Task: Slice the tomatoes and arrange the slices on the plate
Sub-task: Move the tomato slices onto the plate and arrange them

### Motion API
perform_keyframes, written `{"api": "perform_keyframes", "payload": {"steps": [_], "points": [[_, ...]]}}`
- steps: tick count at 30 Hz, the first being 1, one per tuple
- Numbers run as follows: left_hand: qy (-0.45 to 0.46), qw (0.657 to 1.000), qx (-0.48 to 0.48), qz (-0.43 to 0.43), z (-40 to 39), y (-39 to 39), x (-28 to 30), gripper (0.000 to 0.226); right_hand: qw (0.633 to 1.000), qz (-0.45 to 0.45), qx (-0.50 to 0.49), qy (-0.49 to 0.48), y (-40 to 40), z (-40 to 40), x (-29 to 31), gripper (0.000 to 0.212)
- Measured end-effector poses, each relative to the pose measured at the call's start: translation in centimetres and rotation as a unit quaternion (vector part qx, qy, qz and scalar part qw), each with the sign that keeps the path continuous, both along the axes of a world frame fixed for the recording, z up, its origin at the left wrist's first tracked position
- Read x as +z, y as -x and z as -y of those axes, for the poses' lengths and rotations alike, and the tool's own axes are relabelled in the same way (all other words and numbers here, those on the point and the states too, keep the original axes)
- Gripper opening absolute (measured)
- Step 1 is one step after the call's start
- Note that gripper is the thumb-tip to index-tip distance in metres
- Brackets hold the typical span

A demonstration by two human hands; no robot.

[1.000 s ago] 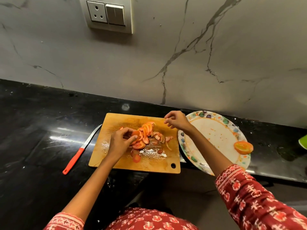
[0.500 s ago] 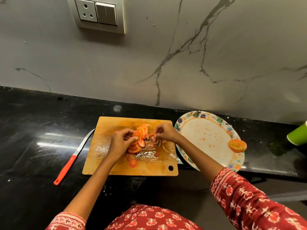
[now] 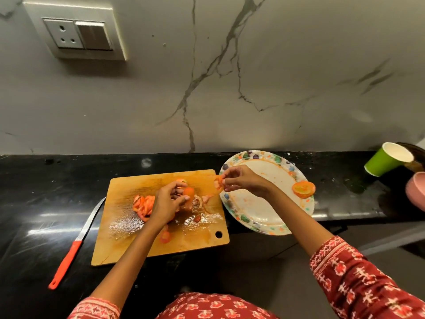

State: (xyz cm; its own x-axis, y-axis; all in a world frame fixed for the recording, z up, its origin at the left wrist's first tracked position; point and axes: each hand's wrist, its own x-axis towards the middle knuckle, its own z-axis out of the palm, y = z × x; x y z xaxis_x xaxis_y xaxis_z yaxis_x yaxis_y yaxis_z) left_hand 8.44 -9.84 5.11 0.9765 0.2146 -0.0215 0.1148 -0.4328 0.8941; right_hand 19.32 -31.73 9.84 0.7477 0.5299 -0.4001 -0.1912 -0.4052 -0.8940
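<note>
A wooden cutting board (image 3: 128,240) lies on the black counter, wet with juice. A pile of tomato slices (image 3: 143,204) sits on it. My left hand (image 3: 167,201) rests over the pile, its curled fingers holding a tomato piece (image 3: 189,192). My right hand (image 3: 243,180) pinches one tomato slice (image 3: 218,183) in the air over the left rim of the patterned plate (image 3: 259,217). One slice (image 3: 303,189) lies on the plate's right rim. A loose slice (image 3: 165,237) lies near the board's front.
A red-handled knife (image 3: 73,247) lies on the counter left of the board. A green paper cup (image 3: 386,162) and a pink bowl (image 3: 417,192) stand at the far right. A marble wall with a socket (image 3: 78,34) rises behind the counter.
My right hand has lifted a slice from the pile and carried it right, to the plate's left rim. My left hand stays on the pile.
</note>
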Motion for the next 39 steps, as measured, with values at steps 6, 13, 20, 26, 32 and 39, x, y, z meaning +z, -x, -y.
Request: {"api": "perform_keyframes", "payload": {"steps": [6, 13, 20, 26, 32, 39], "points": [[0.000, 0.997, -0.074, -0.037, 6.6, -3.7, 0.0, 0.025, 0.990, 0.044, -0.119, 0.053, -0.3, 8.7, 0.2, 0.015], [-0.035, 0.982, -0.178, -0.045, 15.2, -8.0, -0.7, 0.020, 0.932, 0.137, -0.232, 0.242, -2.3, 19.2, -0.3, 0.011], [-0.036, 0.978, -0.199, -0.041, 20.7, -10.8, -1.7, 0.019, 0.935, 0.131, -0.209, 0.256, -4.5, 21.3, -1.5, 0.016], [-0.051, 0.975, -0.213, -0.043, 24.4, -12.9, -1.8, 0.018, 0.908, 0.207, -0.211, 0.297, -5.4, 22.0, -3.3, 0.010], [-0.078, 0.966, -0.244, -0.038, 27.8, -15.0, -1.8, 0.015, 0.915, 0.205, -0.234, 0.255, -5.4, 24.4, -3.2, 0.011], [-0.093, 0.965, -0.245, -0.032, 30.3, -16.2, -2.0, 0.016, 0.916, 0.191, -0.276, 0.219, -5.5, 26.7, -3.6, 0.007]]}}
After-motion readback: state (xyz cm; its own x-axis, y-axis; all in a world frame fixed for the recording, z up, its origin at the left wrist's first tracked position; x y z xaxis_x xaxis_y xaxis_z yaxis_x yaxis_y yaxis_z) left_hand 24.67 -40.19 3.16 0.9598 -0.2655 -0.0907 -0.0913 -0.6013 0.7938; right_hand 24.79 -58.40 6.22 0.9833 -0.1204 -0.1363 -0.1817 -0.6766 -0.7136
